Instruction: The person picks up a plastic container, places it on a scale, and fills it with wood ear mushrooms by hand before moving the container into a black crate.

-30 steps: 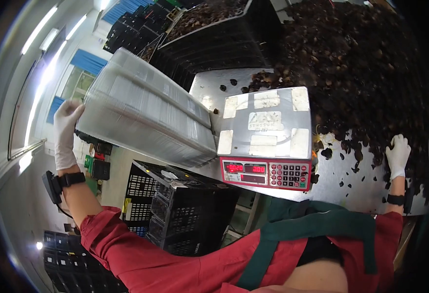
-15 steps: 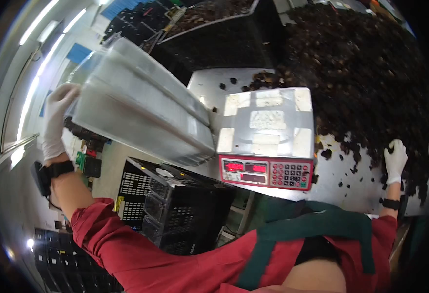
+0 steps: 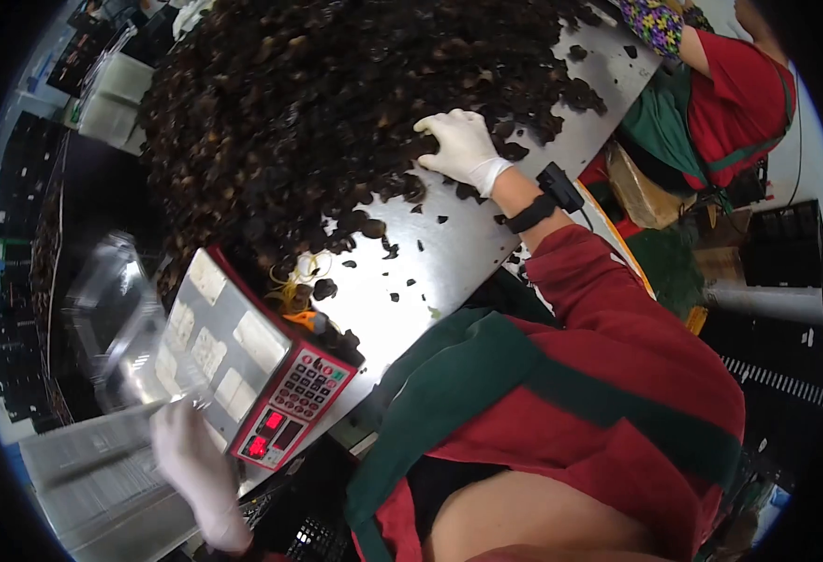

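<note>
My left hand (image 3: 190,459), white-gloved and smeared by motion, is at the near-left side of the scale (image 3: 234,351). Its fingers meet the lower edge of a clear plastic box (image 3: 123,351), also blurred, which is tilted beside the scale's plate. Below it stands the stack of clear plastic boxes (image 3: 93,487). My right hand (image 3: 465,150), gloved too, lies at the near edge of a large heap of dark brown pieces resembling wood ear mushrooms (image 3: 308,103). Its thumb and fingers are apart, and I see nothing held between them.
Loose pieces and yellow rubber bands (image 3: 310,267) lie on the metal table (image 3: 449,239). Orange-handled scissors (image 3: 307,320) sit behind the scale. At the upper right, another person's patterned sleeve (image 3: 653,26) reaches over the table edge. Black crates (image 3: 20,356) stand at the far left.
The view has swung to the right. My left hand has moved from the stack of clear boxes to the scale with one box. My right hand now reaches farther onto the heap.
</note>
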A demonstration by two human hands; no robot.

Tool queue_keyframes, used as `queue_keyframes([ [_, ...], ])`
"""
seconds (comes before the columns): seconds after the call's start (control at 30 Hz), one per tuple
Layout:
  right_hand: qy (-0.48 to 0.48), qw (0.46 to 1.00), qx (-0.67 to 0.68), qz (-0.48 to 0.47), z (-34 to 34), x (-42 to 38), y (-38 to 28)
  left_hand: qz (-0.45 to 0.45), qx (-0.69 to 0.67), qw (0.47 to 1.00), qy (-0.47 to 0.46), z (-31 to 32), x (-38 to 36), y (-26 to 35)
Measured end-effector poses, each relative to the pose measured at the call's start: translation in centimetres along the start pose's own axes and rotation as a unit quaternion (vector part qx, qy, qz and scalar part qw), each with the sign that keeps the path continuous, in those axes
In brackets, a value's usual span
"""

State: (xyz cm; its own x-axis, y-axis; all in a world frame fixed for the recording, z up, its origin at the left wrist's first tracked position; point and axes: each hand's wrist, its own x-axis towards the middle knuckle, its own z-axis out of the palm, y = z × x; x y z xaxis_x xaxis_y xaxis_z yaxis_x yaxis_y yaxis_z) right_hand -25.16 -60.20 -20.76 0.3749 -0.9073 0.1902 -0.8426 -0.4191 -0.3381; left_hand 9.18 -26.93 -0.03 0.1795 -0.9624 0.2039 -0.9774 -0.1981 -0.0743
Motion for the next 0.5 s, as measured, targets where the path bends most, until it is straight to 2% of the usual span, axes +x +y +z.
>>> queue_keyframes([
  [0.07, -0.009, 1.000, -0.021, -0.014, -0.2, 0.0, -0.3, -0.061, -0.092, 0.991, -0.069, 4.3, 0.5, 1.8],
  [0.13, -0.018, 0.999, -0.027, -0.031, -0.2, 0.4, -0.6, -0.048, -0.167, 0.977, -0.124, 7.3, 0.1, 1.5],
  [0.17, -0.019, 0.999, -0.027, -0.038, 0.0, 0.5, -0.8, -0.043, -0.166, 0.977, -0.128, 7.2, 0.2, 2.1],
  [0.23, -0.029, 0.998, -0.035, -0.052, 0.9, 0.8, -0.9, -0.107, -0.164, 0.974, -0.114, 7.2, 0.1, 4.1],
  [0.27, -0.027, 0.997, -0.047, -0.054, 1.5, 1.0, -1.0, -0.106, -0.163, 0.974, -0.117, 7.1, 0.2, 4.8],
  [0.33, -0.001, 0.997, -0.027, -0.066, 2.3, 1.4, -0.9, -0.064, -0.134, 0.989, 0.024, 6.8, 0.3, 6.1],
  [0.37, -0.004, 0.998, -0.026, -0.064, 2.5, 1.4, -0.5, -0.071, -0.092, 0.991, 0.060, 6.6, 0.2, 6.8],
  [0.4, 0.064, 0.995, 0.038, -0.070, 2.7, 1.4, -0.1, -0.071, -0.092, 0.992, 0.056, 6.9, 0.0, 7.6],
  [0.43, 0.130, 0.983, 0.103, -0.074, 2.9, 1.2, 0.1, -0.046, -0.119, 0.987, 0.099, 7.2, -0.2, 8.4],
  [0.47, 0.160, 0.973, 0.154, -0.068, 1.5, 0.8, 0.0, -0.021, -0.146, 0.979, 0.143, 7.4, -0.3, 9.6],
  [0.5, 0.167, 0.956, 0.231, -0.064, 1.1, 0.6, 0.7, -0.022, -0.196, 0.969, 0.147, 7.7, -0.2, 11.8],
])
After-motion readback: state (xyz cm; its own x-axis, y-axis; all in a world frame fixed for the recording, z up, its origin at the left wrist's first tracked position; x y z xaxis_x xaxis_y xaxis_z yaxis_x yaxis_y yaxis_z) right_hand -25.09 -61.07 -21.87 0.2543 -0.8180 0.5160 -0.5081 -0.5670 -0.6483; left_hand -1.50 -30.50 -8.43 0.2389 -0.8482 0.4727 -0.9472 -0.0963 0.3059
